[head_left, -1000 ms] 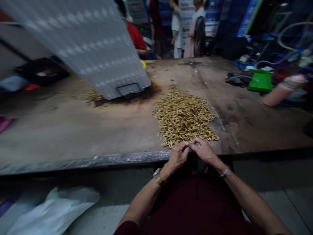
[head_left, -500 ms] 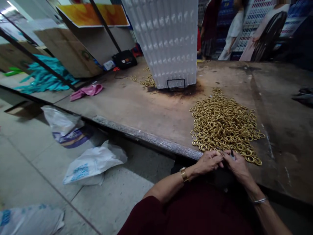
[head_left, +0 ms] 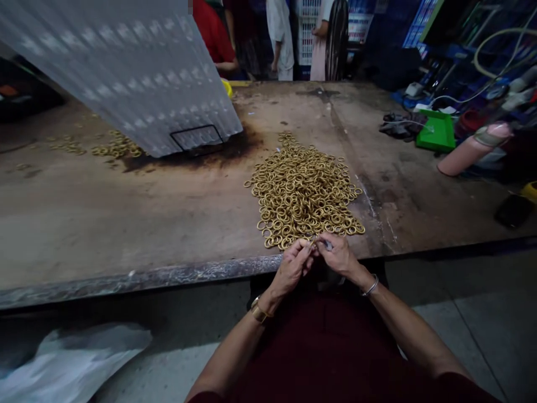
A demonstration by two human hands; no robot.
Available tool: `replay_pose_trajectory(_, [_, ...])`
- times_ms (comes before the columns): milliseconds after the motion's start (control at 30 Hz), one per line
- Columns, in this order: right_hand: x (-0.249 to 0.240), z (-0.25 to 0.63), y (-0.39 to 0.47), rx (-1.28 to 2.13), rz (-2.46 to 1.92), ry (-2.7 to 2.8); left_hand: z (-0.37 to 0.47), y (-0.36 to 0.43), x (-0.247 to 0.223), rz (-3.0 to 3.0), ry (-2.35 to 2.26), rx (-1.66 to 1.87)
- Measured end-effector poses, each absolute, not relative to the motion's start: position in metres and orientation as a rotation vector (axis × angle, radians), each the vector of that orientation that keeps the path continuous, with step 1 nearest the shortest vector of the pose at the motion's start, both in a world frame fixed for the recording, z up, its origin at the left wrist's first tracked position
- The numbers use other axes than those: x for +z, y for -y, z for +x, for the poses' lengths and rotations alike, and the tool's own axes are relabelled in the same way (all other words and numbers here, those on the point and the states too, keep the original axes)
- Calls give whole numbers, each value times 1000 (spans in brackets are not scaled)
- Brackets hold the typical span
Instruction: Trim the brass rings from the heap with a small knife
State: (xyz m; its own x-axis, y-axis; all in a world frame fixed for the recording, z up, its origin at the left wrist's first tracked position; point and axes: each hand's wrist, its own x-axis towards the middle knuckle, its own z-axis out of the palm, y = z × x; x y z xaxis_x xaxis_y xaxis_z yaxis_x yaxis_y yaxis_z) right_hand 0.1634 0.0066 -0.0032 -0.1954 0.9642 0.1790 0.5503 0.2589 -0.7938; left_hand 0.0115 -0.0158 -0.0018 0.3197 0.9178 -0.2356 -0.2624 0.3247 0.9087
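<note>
A heap of gold-coloured metal rings lies on the worktable, close to its front edge. My left hand is at the near side of the heap, closed in a pinch. A bit of gold shows at its fingertips, apparently one ring, mostly covered by the fingers. Against those fingertips, my right hand is closed around a small grey tool. Only a short piece of the tool shows, so its exact kind is hidden. Both hands meet just above the table's edge.
A tall stack of translucent ribbed plastic leans on the table, with loose rings behind its base. To the right are a green tray and a pink bottle. People stand beyond the table. A white sack lies below left.
My view has swung right, bringing the green tray and pink bottle into sight. Both hands stay pinched together by the heap. The dark tip seen earlier by the right hand no longer stands out.
</note>
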Motion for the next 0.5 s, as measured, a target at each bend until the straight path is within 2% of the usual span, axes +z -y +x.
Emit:
replay_pose_trajectory(167, [-2, 168, -2, 583, -1310, 2139, 12, 14, -3, 1011, -983, 921])
replay_pose_trajectory(500, [1, 168, -1, 561, -1435, 2315, 13, 15, 4, 1055, -988, 951])
